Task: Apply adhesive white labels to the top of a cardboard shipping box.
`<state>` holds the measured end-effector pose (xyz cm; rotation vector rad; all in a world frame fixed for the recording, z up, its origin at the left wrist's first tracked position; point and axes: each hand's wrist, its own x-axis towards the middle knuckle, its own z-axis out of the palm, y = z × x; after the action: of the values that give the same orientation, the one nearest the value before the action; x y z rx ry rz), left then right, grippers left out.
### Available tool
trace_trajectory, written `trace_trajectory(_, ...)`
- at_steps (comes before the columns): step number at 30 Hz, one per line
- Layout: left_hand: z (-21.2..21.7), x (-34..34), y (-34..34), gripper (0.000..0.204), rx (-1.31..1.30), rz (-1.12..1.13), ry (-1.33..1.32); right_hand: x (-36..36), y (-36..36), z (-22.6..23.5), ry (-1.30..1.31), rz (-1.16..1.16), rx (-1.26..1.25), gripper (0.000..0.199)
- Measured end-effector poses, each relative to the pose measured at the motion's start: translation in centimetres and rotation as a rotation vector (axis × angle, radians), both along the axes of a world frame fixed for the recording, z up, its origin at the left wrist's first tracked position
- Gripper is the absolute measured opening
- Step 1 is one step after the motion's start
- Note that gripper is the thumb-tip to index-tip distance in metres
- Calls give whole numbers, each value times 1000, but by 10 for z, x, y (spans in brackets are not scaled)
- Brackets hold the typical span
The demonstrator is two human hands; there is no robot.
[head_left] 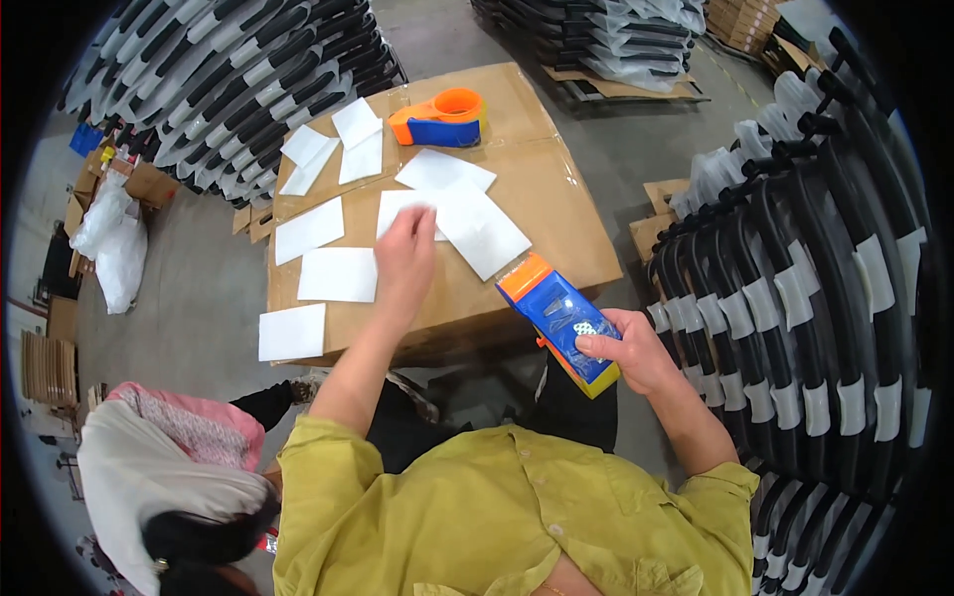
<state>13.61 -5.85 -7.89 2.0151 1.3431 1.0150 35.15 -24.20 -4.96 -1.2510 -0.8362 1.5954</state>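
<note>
My right hand (636, 350) grips a blue and orange tape dispenser (564, 323), thumb on its blue side. The dispenser's orange front end is at the lower corner of a white sheet (484, 230) on the cardboard box (556, 189). My left hand (405, 260) is closed, its fingertips drawn together over another white sheet (391, 206); I cannot make out what they hold, if anything. Several more white sheets (338, 275) lie to the left and behind, some overlapping. A second tape dispenser (440, 119), orange and blue, rests toward the box's far side.
Stacks of black curved frames with white wrapping stand at the far left (238, 79) and along the right (795, 298). Another wrapped stack (626, 45) sits behind the box. A person in a white top (164, 467) is close by at lower left.
</note>
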Motion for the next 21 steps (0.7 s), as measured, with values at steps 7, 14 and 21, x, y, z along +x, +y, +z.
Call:
trace_trajectory(7, -23, 7, -94, 65, -1496, -191, -548, -8, -51, -10, -24, -25, 11, 34)
trace_trajectory(14, -17, 36, -101, 31, -1137, -107, -1052, -25, -94, -19, -121, -31, 36, 28)
trace_trajectory(21, 24, 27, -108, 25, -837, -244, -1055, -25, -129, -19, -122, -76, 55, 23)
